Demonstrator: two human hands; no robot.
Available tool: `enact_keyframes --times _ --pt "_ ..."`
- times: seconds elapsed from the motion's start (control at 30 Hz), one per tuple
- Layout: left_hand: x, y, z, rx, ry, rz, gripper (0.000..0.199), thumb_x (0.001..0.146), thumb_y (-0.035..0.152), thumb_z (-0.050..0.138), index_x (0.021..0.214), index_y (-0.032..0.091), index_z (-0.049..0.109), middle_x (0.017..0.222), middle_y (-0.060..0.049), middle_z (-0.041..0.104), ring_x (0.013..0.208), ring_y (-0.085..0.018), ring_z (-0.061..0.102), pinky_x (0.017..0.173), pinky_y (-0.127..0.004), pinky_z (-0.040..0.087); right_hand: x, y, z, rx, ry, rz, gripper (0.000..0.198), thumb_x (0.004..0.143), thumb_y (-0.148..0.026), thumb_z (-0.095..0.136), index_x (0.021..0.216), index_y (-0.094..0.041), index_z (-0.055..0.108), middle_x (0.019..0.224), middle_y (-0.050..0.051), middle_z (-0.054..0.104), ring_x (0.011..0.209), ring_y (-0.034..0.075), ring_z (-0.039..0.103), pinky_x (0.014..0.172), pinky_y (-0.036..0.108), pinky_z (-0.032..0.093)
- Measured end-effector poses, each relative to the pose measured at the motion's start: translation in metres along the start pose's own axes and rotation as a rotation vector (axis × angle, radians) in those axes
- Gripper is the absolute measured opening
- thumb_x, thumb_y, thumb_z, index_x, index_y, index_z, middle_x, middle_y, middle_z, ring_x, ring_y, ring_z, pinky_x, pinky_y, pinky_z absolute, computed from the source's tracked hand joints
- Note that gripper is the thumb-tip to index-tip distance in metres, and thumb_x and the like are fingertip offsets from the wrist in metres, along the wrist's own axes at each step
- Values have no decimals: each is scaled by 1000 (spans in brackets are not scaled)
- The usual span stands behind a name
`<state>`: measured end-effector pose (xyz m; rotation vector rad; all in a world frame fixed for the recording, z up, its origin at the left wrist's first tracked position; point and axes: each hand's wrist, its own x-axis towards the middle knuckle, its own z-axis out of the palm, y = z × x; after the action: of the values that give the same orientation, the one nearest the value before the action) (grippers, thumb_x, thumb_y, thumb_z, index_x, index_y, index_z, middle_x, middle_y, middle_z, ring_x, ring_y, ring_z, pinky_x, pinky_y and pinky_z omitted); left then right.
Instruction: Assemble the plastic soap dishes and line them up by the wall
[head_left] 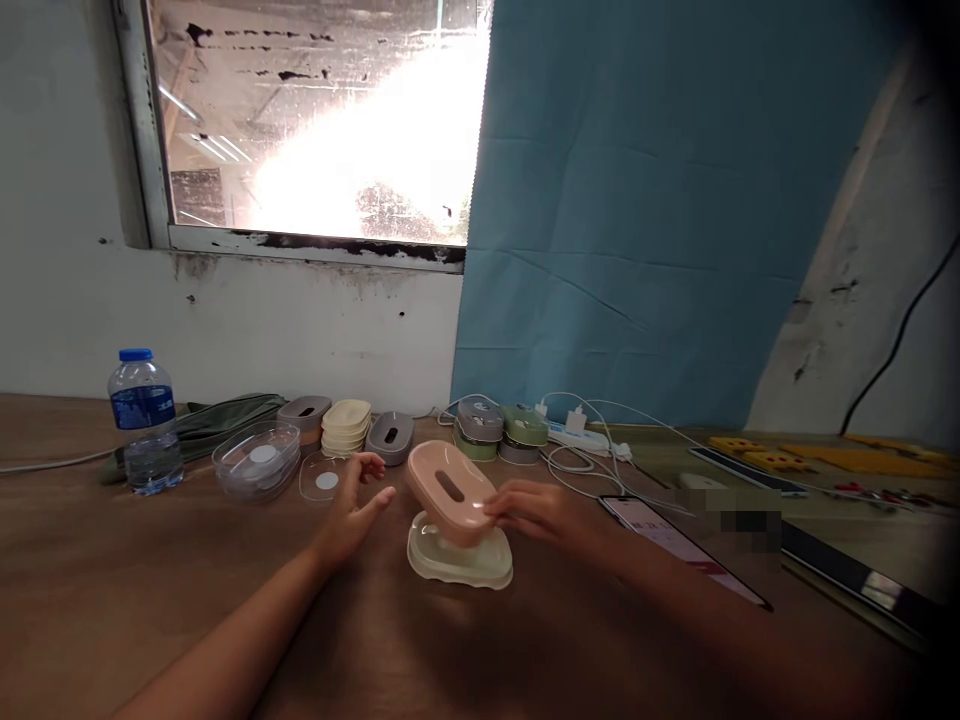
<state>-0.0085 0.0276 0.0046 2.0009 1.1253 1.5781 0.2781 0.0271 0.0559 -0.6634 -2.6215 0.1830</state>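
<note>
My right hand (536,510) grips the right end of a pink oval plastic piece with a long slot in its top, which looks like a soap box lid (439,475). The pink lid is tilted, its left end higher, over a cream oval tray (457,562) on the table. Whether the two touch I cannot tell. To the left, my left hand (358,500) is held with thumb and fingers apart and nothing in it. Just behind that hand lies a clear oval lid with a white round spot (321,480).
Along the wall stand stacked clear lids (259,462), cream trays (346,425), grey slotted pieces (390,438) and grey-green boxes (523,427). A water bottle (145,420) is at the left. Rightward are a power strip (581,437), loose white cables and a phone (675,545).
</note>
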Motion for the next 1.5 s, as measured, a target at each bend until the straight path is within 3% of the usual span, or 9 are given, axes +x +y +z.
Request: enact_keyframes --times 0.13,0.27,0.5,0.63,0.73,0.87,1.07,1.33,1.5 --pt "-4 -2 7 -33 -286 -61 51 76 28 54 122 24 31 122 -9 34 107 -20 45 93 -38 36 -23 13 9 96 -35 12 22 90 -24 39 102 -22 57 102 4 61 96 15 57 82 28 45" --pt "-8 9 12 20 -502 36 57 73 23 57 124 24 33 125 -9 32 115 -22 39 100 -38 32 -27 20 21 88 -18 48 25 83 -9 37 97 -20 54 103 6 60 95 15 57 83 29 45" --pt "-6 16 7 119 -549 108 52 69 23 61 118 22 43 119 -8 38 115 -23 39 100 -36 31 -25 15 33 115 89 116 27 69 -4 43 90 -20 48 111 8 54 102 19 52 86 33 41" --pt "-6 13 4 106 -616 93 51 70 30 62 117 22 44 123 -9 36 117 -24 37 101 -37 30 -26 11 34 207 85 147 28 70 -13 52 96 -20 44 115 8 50 104 21 48 87 33 39" --pt "-6 11 4 120 -650 82 43 70 30 63 110 22 49 122 -9 37 116 -25 38 99 -39 32 -27 6 36 222 49 226 46 65 -24 62 104 -21 39 113 7 48 98 21 49 83 31 40" --pt "-8 12 8 138 -641 74 38 69 28 64 105 21 52 122 -10 39 114 -24 41 97 -37 35 -27 3 42 203 30 342 57 61 -29 67 107 -22 34 104 4 49 86 18 48 76 28 41" --pt "-10 18 15 131 -579 62 34 72 23 59 106 21 51 126 -11 38 117 -23 40 97 -35 35 -25 2 42 203 19 358 44 60 -21 62 97 -22 38 97 1 48 80 16 46 69 24 39" --pt "-10 13 14 197 -629 85 36 75 26 56 110 22 51 127 -10 42 114 -23 44 95 -36 36 -24 3 39 170 -55 392 45 61 -24 63 101 -21 43 101 3 50 86 19 47 72 26 39" --pt "5 5 -3 596 -362 148 36 71 12 47 105 23 54 116 -7 54 109 -27 46 97 -44 28 -26 7 39 182 -78 377 48 63 -27 64 106 -22 43 107 4 48 92 21 48 76 29 39"
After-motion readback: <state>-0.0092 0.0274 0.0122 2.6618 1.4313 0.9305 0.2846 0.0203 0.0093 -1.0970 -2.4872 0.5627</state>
